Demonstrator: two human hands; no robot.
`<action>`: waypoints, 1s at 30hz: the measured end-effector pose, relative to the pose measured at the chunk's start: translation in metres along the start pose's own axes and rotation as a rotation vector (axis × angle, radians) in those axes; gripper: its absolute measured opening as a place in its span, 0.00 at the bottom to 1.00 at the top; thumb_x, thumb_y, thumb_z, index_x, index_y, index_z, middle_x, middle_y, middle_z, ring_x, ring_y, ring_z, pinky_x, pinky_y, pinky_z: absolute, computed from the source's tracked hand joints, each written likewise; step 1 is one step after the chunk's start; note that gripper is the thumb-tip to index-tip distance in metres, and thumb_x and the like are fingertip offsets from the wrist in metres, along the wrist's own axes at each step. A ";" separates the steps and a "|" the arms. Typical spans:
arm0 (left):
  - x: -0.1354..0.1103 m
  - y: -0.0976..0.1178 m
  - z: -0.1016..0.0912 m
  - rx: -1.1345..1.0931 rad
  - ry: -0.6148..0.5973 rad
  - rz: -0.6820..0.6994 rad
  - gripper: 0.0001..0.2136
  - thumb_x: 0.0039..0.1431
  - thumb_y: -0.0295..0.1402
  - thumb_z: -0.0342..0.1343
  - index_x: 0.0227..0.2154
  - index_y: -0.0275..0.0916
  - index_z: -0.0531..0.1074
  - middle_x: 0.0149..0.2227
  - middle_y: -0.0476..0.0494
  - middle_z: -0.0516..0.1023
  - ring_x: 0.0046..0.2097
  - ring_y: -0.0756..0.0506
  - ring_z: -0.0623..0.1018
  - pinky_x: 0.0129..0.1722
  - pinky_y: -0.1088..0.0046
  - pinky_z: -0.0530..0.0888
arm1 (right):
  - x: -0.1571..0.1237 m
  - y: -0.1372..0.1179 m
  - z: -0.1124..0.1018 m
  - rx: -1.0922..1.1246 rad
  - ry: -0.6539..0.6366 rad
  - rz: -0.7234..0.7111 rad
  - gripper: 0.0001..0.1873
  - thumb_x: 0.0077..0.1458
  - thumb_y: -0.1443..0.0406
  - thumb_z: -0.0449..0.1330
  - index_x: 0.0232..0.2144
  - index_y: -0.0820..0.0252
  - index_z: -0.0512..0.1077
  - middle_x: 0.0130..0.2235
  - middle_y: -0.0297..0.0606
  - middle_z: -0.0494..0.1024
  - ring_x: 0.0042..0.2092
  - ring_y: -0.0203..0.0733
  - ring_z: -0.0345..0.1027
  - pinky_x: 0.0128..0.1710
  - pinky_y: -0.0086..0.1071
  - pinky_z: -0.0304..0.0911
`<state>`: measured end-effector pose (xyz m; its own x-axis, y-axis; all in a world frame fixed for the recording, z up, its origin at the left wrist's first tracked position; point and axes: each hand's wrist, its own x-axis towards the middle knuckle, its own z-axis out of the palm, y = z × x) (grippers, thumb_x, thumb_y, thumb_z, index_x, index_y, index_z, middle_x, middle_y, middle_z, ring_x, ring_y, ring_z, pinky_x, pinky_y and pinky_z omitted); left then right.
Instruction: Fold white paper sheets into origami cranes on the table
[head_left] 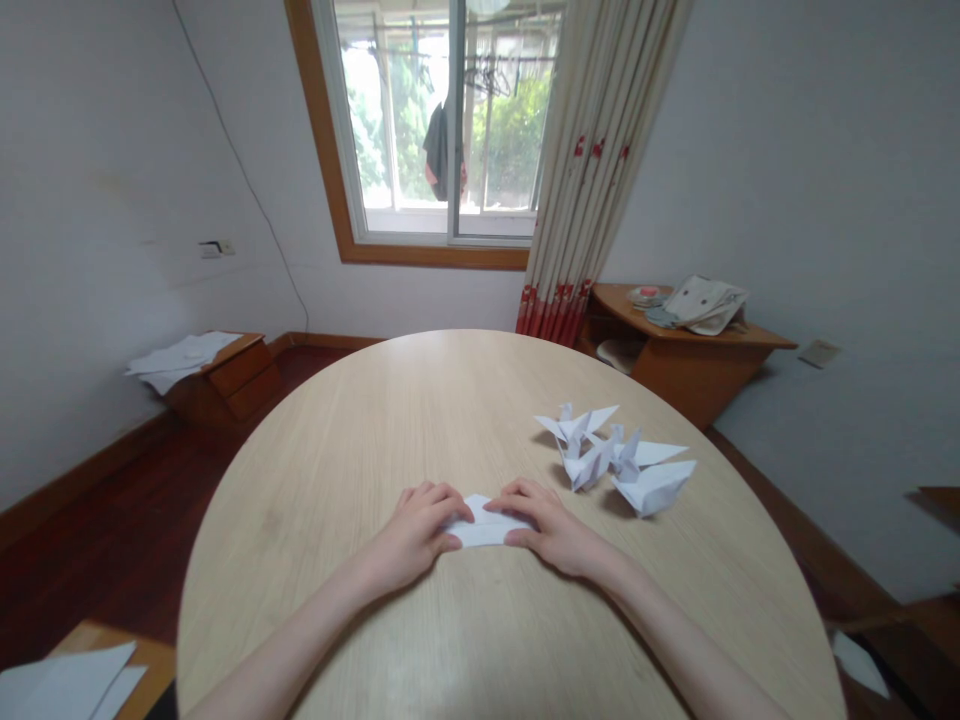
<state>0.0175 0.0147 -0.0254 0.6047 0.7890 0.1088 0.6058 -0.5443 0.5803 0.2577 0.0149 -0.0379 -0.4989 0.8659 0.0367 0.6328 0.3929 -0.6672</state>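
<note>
A partly folded sheet of white paper (484, 534) lies on the round wooden table (330, 420), with a small peak at its far edge and a crease running across it. My left hand (421, 525) grips its left end, thumb at the near edge and fingers curled on top. At the right end, my right hand (549, 525) holds it the same way, index finger on the upper layer and thumb at the near edge. Several white origami cranes (652, 485) stand in a cluster beyond my right hand, wings spread.
Past the table's far right side is a wooden corner desk (690, 375) with a cloth bag (705, 303) on it. A low drawer cabinet (244, 375) carrying papers stands at the left. More white sheets (67, 685) lie at the lower left. A curtain (592, 170) hangs beside the window.
</note>
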 end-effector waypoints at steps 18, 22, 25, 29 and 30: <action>-0.009 0.011 0.010 0.199 0.003 0.232 0.16 0.68 0.27 0.43 0.54 0.42 0.68 0.50 0.41 0.73 0.50 0.43 0.72 0.48 0.66 0.71 | -0.003 -0.004 0.004 -0.002 0.030 -0.163 0.16 0.58 0.69 0.57 0.47 0.51 0.75 0.50 0.40 0.71 0.53 0.45 0.61 0.56 0.43 0.56; -0.009 0.015 0.012 0.241 0.009 0.213 0.14 0.68 0.29 0.44 0.53 0.40 0.69 0.48 0.40 0.72 0.48 0.43 0.72 0.46 0.66 0.73 | -0.002 -0.003 0.004 0.023 -0.007 -0.189 0.18 0.61 0.68 0.54 0.51 0.52 0.73 0.57 0.41 0.69 0.57 0.46 0.60 0.59 0.45 0.54; -0.010 0.019 0.014 0.256 0.010 0.180 0.13 0.66 0.29 0.47 0.51 0.39 0.69 0.48 0.40 0.72 0.49 0.42 0.72 0.46 0.64 0.73 | -0.002 -0.004 0.005 -0.010 -0.002 -0.189 0.18 0.61 0.67 0.55 0.52 0.51 0.72 0.58 0.41 0.70 0.57 0.48 0.61 0.58 0.47 0.54; -0.011 0.022 0.014 0.255 0.017 0.151 0.12 0.66 0.31 0.48 0.50 0.40 0.69 0.49 0.41 0.71 0.50 0.42 0.71 0.47 0.64 0.73 | -0.003 -0.008 0.006 -0.073 0.024 -0.185 0.17 0.61 0.65 0.56 0.52 0.52 0.72 0.57 0.42 0.71 0.56 0.48 0.62 0.57 0.46 0.56; -0.011 0.022 0.014 0.256 0.015 0.144 0.12 0.66 0.31 0.48 0.50 0.40 0.70 0.49 0.41 0.71 0.50 0.42 0.71 0.47 0.65 0.72 | -0.003 -0.009 0.006 -0.090 0.029 -0.186 0.17 0.62 0.65 0.56 0.52 0.52 0.72 0.57 0.42 0.71 0.56 0.47 0.63 0.56 0.46 0.57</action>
<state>0.0312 -0.0098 -0.0251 0.6873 0.7015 0.1885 0.6263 -0.7037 0.3356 0.2497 0.0067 -0.0365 -0.5956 0.7838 0.1759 0.5822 0.5720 -0.5777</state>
